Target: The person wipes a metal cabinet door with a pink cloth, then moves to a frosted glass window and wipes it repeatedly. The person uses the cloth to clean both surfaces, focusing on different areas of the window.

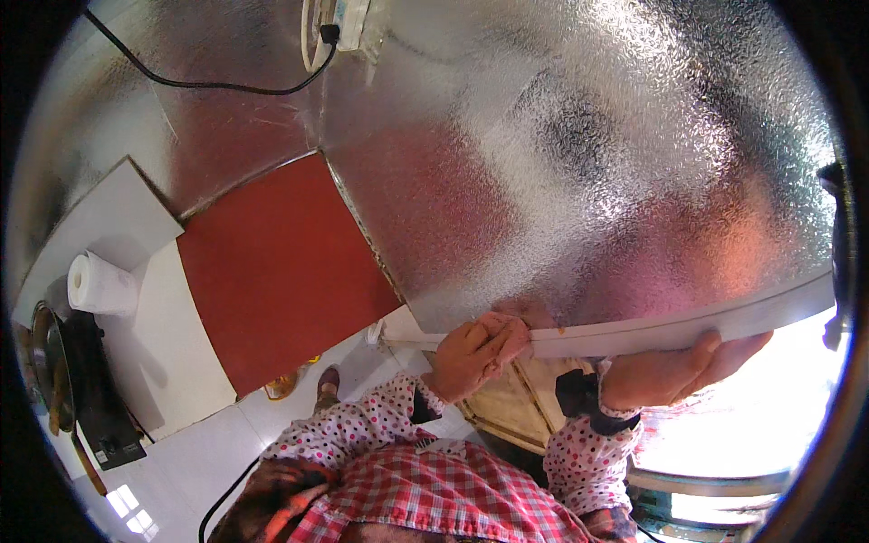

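My left hand (465,360) grips a pink cloth (508,339) and presses it on the lower edge of a wall covered with embossed silver foil (475,224). A pale edge strip (611,336) runs to the right from the cloth. Along that strip rests my right hand (679,370), fingers stretched to the right; whether it grips the strip is hard to tell. Both forearms wear dotted sleeves. A small orange-brown spot shows on the strip just right of the cloth.
A red panel (285,278) lies left of the foil. Farther left are a paper roll (102,284), a black cooktop (108,394) and a pan (51,366). A black cable (224,86) hangs above. A wooden cabinet (516,400) stands below my hands.
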The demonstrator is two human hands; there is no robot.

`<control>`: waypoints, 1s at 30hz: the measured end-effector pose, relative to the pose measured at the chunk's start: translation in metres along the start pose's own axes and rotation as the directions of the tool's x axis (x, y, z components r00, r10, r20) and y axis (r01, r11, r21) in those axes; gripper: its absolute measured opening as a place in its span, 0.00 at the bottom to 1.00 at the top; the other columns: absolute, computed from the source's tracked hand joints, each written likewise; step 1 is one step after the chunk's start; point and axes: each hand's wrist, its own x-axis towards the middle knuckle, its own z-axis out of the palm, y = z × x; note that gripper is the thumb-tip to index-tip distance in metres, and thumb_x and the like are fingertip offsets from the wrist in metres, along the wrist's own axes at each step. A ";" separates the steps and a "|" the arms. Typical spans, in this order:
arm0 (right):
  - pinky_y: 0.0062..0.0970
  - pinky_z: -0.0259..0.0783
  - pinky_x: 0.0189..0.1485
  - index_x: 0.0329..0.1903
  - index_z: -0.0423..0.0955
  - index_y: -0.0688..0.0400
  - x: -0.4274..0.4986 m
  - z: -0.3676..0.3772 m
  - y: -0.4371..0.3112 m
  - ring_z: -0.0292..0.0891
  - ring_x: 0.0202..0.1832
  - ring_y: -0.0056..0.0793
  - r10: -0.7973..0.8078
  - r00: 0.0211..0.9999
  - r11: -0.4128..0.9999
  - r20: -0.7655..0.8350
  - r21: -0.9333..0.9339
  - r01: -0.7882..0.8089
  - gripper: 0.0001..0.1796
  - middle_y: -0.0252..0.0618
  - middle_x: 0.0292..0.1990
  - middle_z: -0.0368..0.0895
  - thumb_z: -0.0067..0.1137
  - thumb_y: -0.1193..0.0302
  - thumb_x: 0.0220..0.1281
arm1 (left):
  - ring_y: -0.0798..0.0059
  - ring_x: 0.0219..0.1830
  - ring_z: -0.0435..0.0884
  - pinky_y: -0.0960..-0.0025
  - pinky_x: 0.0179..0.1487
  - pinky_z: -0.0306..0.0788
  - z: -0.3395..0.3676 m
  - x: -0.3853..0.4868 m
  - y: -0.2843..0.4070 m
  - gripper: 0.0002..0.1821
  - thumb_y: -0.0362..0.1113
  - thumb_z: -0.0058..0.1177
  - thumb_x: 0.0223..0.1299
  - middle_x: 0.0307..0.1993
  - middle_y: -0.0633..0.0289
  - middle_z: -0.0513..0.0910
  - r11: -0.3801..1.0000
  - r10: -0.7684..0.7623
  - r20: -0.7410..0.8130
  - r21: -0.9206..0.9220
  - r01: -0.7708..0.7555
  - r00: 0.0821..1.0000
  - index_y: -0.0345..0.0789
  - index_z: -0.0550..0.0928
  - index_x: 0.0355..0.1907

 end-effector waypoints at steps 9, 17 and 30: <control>0.54 0.55 0.75 0.76 0.55 0.68 0.002 0.009 -0.005 0.57 0.75 0.55 -0.049 0.998 0.995 -0.032 -0.092 0.046 0.47 0.60 0.75 0.57 0.53 0.45 0.68 | 0.53 0.40 0.80 0.58 0.39 0.74 -0.033 0.039 -0.004 0.22 0.35 0.59 0.58 0.42 0.53 0.76 0.993 0.102 -0.352 0.098 -0.072 0.931 0.39 0.82 0.57; 0.56 0.51 0.77 0.77 0.54 0.66 0.001 0.014 0.002 0.54 0.77 0.56 -0.068 0.997 0.987 -0.046 -0.148 0.060 0.44 0.59 0.76 0.55 0.50 0.50 0.71 | 0.46 0.46 0.80 0.53 0.47 0.76 -0.127 0.136 -0.027 0.19 0.36 0.54 0.62 0.49 0.49 0.78 0.862 0.320 -0.561 0.507 0.011 0.764 0.37 0.81 0.56; 0.60 0.61 0.72 0.79 0.54 0.61 0.001 0.018 -0.003 0.59 0.74 0.59 -0.058 0.998 0.946 -0.018 -0.319 0.049 0.50 0.59 0.75 0.57 0.53 0.42 0.64 | 0.43 0.45 0.81 0.51 0.46 0.77 -0.246 0.247 -0.033 0.16 0.39 0.51 0.68 0.48 0.52 0.79 0.828 0.342 -0.696 0.541 0.148 0.631 0.37 0.80 0.55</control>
